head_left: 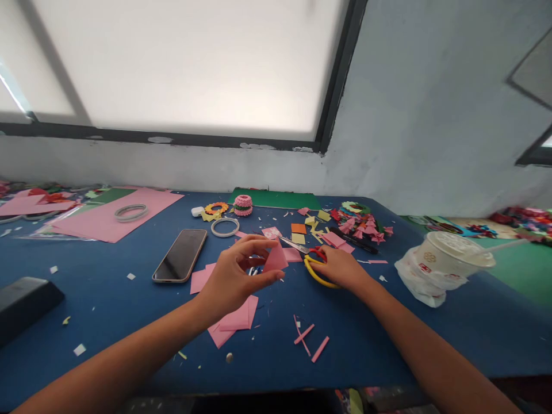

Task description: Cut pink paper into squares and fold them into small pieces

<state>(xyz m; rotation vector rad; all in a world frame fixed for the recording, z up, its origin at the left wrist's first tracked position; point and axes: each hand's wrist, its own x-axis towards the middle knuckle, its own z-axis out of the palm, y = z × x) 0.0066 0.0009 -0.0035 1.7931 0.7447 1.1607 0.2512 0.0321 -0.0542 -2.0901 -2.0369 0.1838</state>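
Observation:
My left hand (235, 273) pinches a small folded pink paper (276, 258) between thumb and fingers, above the blue table (142, 310). Just right of it, my right hand (338, 265) is on the red and yellow handles of the scissors (318, 270), whose blades point left toward the held paper. Pink paper pieces (237, 319) lie below and beside my left hand. Thin pink strips (319, 349) are scattered nearer the front edge. An orange square (298, 229) and yellow squares sit behind the scissors.
A phone (180, 256) and a tape ring (225, 227) lie left of my hands. Large pink sheets (112, 221) are at the back left. Folded paper pieces (366, 227) and a black pen (356, 241) are behind my right hand. A lidded cup (444, 261) stands right; a dark block (28, 307) is left.

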